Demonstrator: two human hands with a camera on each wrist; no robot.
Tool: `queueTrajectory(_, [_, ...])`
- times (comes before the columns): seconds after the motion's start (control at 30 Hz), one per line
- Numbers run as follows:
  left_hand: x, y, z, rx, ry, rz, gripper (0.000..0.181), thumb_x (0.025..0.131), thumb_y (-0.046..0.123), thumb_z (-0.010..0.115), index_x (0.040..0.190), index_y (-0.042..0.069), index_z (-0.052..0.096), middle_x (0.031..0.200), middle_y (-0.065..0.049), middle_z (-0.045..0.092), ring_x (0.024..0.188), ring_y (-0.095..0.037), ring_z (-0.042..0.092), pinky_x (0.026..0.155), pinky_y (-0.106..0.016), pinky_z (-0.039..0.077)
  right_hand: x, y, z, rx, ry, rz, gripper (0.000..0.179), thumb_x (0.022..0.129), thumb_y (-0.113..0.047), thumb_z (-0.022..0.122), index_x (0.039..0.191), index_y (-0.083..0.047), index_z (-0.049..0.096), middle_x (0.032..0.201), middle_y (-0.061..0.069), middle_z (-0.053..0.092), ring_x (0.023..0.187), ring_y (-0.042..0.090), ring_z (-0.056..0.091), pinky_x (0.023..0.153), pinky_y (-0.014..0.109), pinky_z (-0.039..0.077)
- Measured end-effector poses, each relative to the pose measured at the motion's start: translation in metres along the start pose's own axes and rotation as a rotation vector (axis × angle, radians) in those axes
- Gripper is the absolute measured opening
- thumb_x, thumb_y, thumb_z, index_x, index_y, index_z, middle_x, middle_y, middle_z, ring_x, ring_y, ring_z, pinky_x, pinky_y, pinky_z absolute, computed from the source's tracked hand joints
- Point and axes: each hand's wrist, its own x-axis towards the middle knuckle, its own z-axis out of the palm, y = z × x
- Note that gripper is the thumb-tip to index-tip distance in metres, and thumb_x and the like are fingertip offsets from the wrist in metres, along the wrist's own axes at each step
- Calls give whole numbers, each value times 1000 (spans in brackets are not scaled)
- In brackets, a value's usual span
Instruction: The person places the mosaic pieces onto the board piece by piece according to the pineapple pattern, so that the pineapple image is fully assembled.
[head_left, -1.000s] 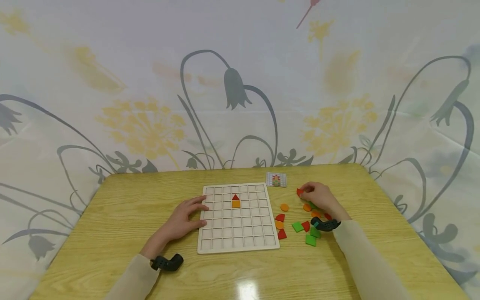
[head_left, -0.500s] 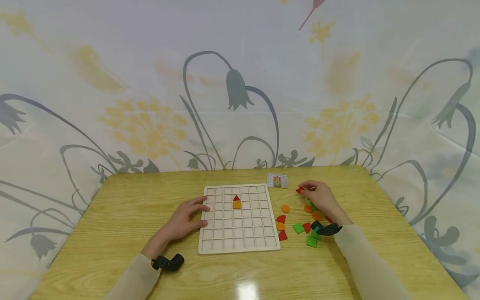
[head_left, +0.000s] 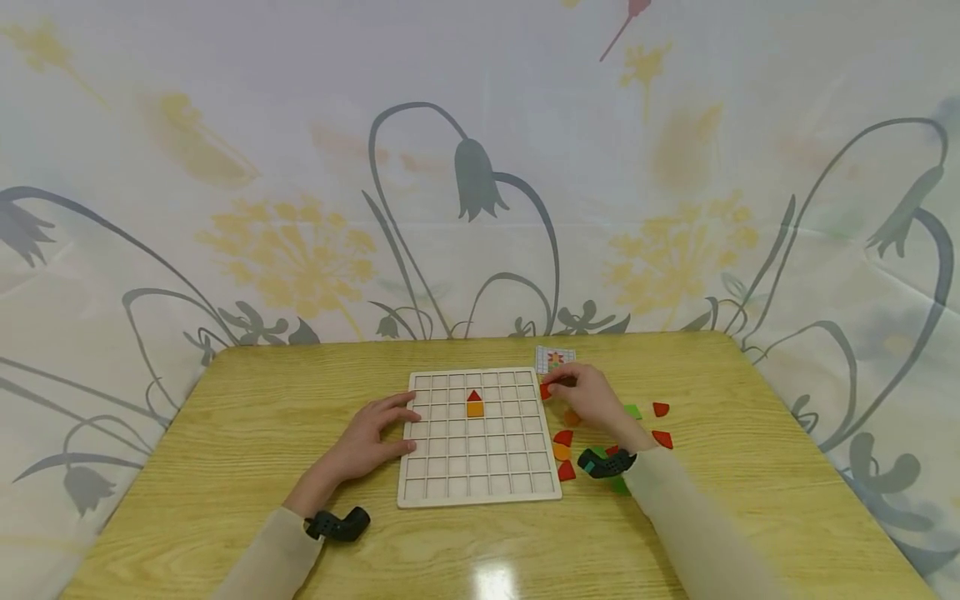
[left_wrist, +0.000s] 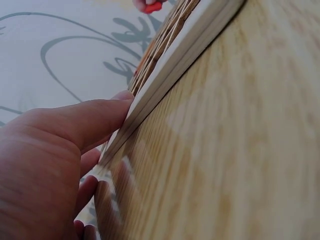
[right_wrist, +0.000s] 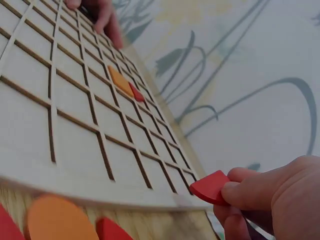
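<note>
My right hand [head_left: 592,398] pinches a red quarter-circle tile [right_wrist: 210,187] between thumb and fingers, just off the right edge of a white wooden grid board [head_left: 442,483]. At the board's left edge rests my left hand [head_left: 372,435], its thumb and relaxed fingers touching the rim. In the grid, a red triangle tile [head_left: 474,396] sits directly above an orange square tile [head_left: 476,409]. Behind the right hand lies a small card [head_left: 553,355] printed with a coloured grid pattern, partly covered by the fingers.
Right of the board lie loose tiles: an orange round tile [head_left: 562,452], a red tile [head_left: 566,471], a green tile [head_left: 633,412] and another red quarter-circle [head_left: 661,409]. The right forearm hides several others. A patterned cloth [head_left: 420,208] hangs behind the wooden table [head_left: 247,417].
My right hand has carried the red quarter-circle tile left, from beyond the loose tiles to the board's right edge. Red tiles it covered now show. The left hand stays in place.
</note>
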Motion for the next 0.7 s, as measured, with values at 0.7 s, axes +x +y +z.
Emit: queueTrajectory(0.7, [0,-3,2,4,5,8,33,92,23,73,123,11,67,152,-15,43,137,-45,36,107,-67,25,18,-20,69,38,-61,-59,7,92,-11,73,97,-14,77,96,-3,70,85,13,63,78,34,53])
